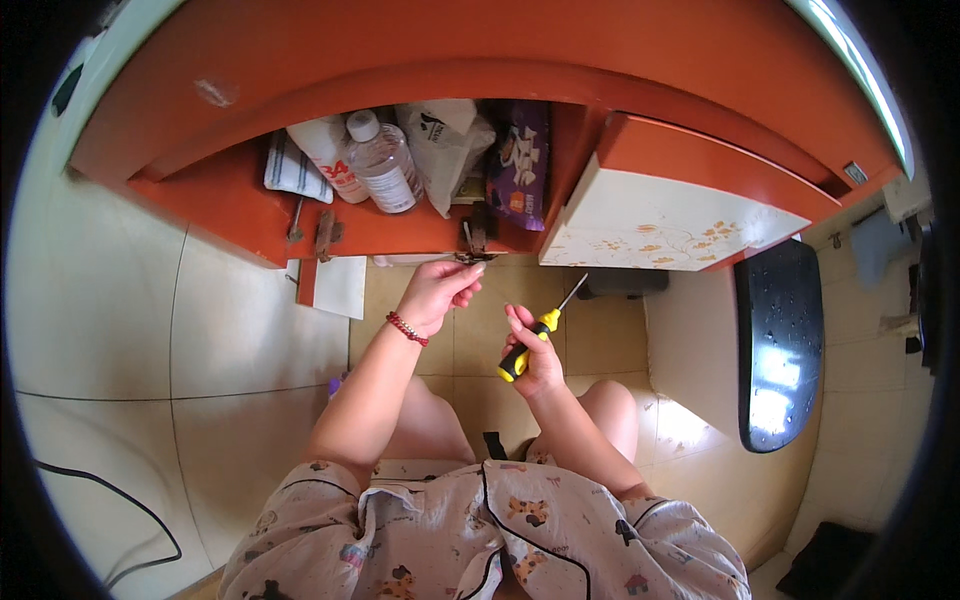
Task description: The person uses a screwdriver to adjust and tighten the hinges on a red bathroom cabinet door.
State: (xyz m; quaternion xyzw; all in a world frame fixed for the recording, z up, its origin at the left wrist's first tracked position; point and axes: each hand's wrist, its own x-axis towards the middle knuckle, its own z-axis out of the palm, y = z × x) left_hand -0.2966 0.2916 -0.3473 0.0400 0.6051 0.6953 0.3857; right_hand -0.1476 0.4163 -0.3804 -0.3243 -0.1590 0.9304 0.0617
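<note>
My right hand (538, 360) is wrapped round the black and yellow handle of a screwdriver (530, 343). The metal shaft points up and to the right, touching nothing. My left hand (438, 292), with a red beaded bracelet on the wrist, is closed in a pinch just below a metal cabinet hinge (476, 238). Its fingertips are at the hinge's lower end; what they hold, if anything, is too small to make out. The hinge sits on the front edge of an orange-red cabinet (400, 236). A second, rusty hinge (325, 236) is on that edge farther left.
Inside the cabinet stand a clear bottle (385, 165), a white bottle (330, 155), a striped cloth (297, 170), a plastic bag (440, 150) and a purple packet (520, 165). A white floral door (665, 225) is at right, a shiny black lid (780, 345) beyond it.
</note>
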